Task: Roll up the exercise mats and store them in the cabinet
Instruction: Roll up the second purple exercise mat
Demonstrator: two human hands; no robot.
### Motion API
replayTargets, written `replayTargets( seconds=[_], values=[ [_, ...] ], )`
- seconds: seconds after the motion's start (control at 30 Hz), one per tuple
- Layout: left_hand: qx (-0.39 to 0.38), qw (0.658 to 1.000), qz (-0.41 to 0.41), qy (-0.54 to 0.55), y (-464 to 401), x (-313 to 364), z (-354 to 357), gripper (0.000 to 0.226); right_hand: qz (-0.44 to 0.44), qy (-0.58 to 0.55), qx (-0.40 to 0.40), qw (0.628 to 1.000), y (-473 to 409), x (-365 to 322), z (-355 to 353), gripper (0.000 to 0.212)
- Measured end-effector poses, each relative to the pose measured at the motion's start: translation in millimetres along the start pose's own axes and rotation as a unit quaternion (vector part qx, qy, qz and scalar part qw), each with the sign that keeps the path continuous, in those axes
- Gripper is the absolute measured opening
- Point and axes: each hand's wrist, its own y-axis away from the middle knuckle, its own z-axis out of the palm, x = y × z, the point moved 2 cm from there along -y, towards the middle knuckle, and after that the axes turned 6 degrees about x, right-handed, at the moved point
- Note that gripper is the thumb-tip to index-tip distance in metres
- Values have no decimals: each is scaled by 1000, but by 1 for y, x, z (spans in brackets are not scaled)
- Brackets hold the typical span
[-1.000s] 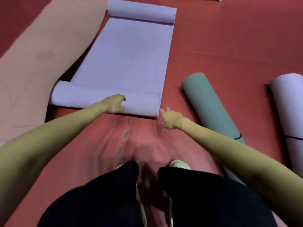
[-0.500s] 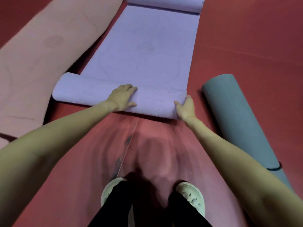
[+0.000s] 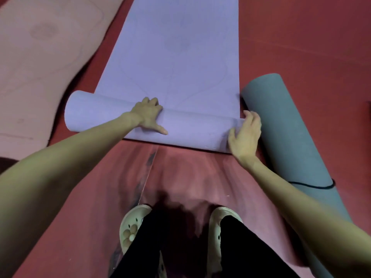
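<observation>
A purple exercise mat (image 3: 176,49) lies on the red floor, its near end rolled into a thick roll (image 3: 192,129) that runs across the view. My left hand (image 3: 148,115) rests on top of the roll near its middle, fingers curled over the far side and thumb stretched along the near side. My right hand (image 3: 246,135) cups the roll's right end, fingers wrapped over the edge. The flat part of the mat stretches away past the top of the frame.
A grey-green rolled mat (image 3: 281,125) bound with a black band lies right beside the purple roll's right end. A pink mat (image 3: 40,57) lies flat on the left. My two feet in pale shoes (image 3: 132,227) stand on the red floor just behind the roll.
Both hands went from reaching toward the roll to pressing on it. The roll has moved farther along the mat, and my view has come closer over it.
</observation>
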Motion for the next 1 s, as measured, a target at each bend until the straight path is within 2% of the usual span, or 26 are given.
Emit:
replayTargets(
  seconds=[0.03, 0.1, 0.17, 0.27, 0.33, 0.47, 0.53, 0.67, 0.8, 0.9, 1.0],
  values=[
    [0, 1000, 12, -7, 6, 1, 2, 97, -58, 6, -16, 998, 1, -12, 3, 60],
    [21, 999, 33, 10, 17, 2, 10, 95, -129, 37, -95, 986, 7, -30, 12, 57],
    [26, 997, 26, 61, 32, 2, 19, 77, -145, 83, -187, 968, 20, -38, 21, 55],
    [-19, 992, 1, 122, 60, 0, 35, 57, -143, 119, -276, 943, 45, -33, 25, 51],
    [11, 986, -24, 167, 81, -3, 43, 43, -157, 142, -311, 927, 59, -24, 20, 49],
    [74, 973, -49, 213, 120, -21, 56, 21, -223, 165, -332, 901, 85, -14, -1, 60],
    [60, 978, -59, 193, 134, -32, 65, 30, -224, 138, -338, 904, 96, -10, -11, 61],
    [28, 982, -103, 158, 157, -42, 74, 41, -176, 98, -331, 922, 112, -6, -25, 44],
    [37, 978, -101, 177, 174, -40, 77, 35, -165, 137, -330, 919, 128, -4, -28, 40],
    [53, 983, -85, 155, 194, -40, 84, 32, -172, 158, -350, 907, 143, -1, -29, 43],
    [74, 986, -82, 123, 209, -35, 89, 31, -163, 146, -349, 911, 156, -2, -27, 44]
  ],
)
